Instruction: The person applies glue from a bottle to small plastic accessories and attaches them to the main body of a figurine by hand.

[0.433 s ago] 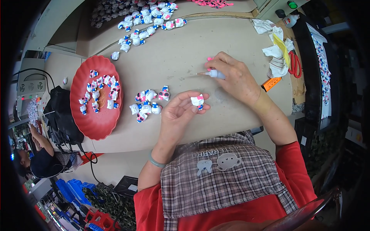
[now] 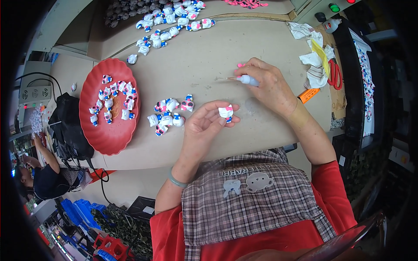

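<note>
My left hand (image 2: 204,126) pinches a small white figurine with pink and blue details (image 2: 226,112) between thumb and fingertips, just above the beige table. My right hand (image 2: 267,85) holds a small pale-blue applicator with a thin needle tip (image 2: 244,79) pointing left, a little up and right of the figurine. A loose cluster of similar figurines (image 2: 167,112) lies on the table just left of my left hand. A red oval plate (image 2: 109,135) further left holds several more.
Many more figurines (image 2: 170,19) are spread along the table's far edge. Crumpled white cloths (image 2: 315,65), red scissors (image 2: 334,74) and an orange object (image 2: 308,95) lie at the right. A black bag (image 2: 69,126) sits left of the plate. Another person (image 2: 41,178) is at lower left.
Both hands have stayed almost in place; the left fingers have turned the figurine slightly.
</note>
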